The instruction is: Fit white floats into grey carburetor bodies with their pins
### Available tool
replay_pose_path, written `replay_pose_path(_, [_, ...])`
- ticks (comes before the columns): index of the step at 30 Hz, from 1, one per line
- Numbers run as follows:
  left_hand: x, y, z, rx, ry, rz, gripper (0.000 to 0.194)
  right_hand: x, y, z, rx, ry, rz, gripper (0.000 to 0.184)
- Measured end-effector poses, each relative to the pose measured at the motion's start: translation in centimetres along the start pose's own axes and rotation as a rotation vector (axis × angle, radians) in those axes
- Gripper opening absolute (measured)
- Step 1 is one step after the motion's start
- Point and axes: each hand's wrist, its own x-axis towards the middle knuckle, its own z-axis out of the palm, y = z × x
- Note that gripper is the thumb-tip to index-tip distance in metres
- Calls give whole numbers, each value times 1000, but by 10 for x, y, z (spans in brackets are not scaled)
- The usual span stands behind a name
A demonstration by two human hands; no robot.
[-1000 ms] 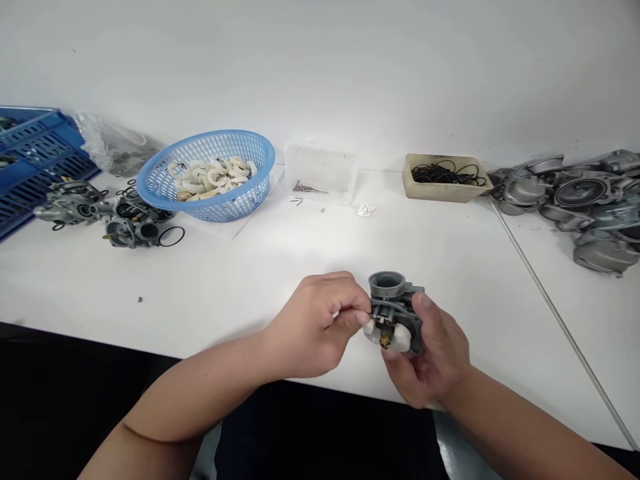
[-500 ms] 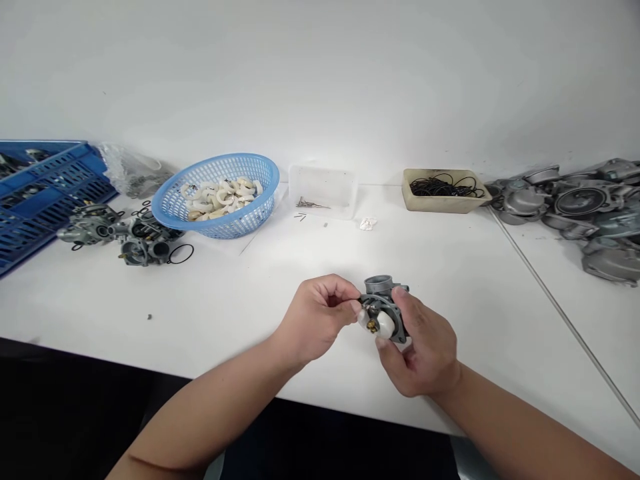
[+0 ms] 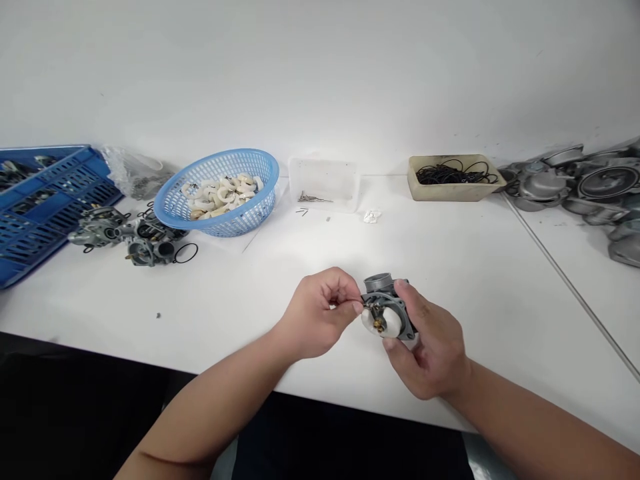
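Observation:
A grey metal carburetor (image 3: 407, 312) is gripped by my right hand (image 3: 433, 343), fingers behind it and thumb at its lower edge. Its open bowl side faces me, showing a white float (image 3: 392, 323) and a brass jet (image 3: 379, 325) in the middle. My left hand (image 3: 325, 310) pinches thumb and forefinger together at the upper left of the float, by the hinge. Whatever sits between those fingertips is too small and hidden to name.
Behind stand a blue basket (image 3: 167, 215) of white floats, a clear tray (image 3: 345, 183) of thin pins and a box (image 3: 450, 192) of black rubber rings. Carburetors (image 3: 145, 250) and a blue crate (image 3: 100, 175) lie left; metal bowls (image 3: 545, 183) are piled right.
The float now shows more fully, with the carburetor turned slightly and shifted a little right in my right hand. My left fingertips stay pinched at its left side. The camera view has shifted slightly.

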Motion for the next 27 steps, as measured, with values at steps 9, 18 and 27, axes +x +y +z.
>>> replay_pose_path(9, [0, 6, 7, -21, 99, -47, 22, 3, 1, 1, 0, 2, -44, 80])
replay_pose_path(18, [1, 14, 8, -99, 114, -112, 20, 0, 0, 1, -3, -9, -6, 76])
replay_pose_path(27, [6, 22, 15, 7, 113, -63, 15, -4, 4, 2, 153, 9, 144, 72])
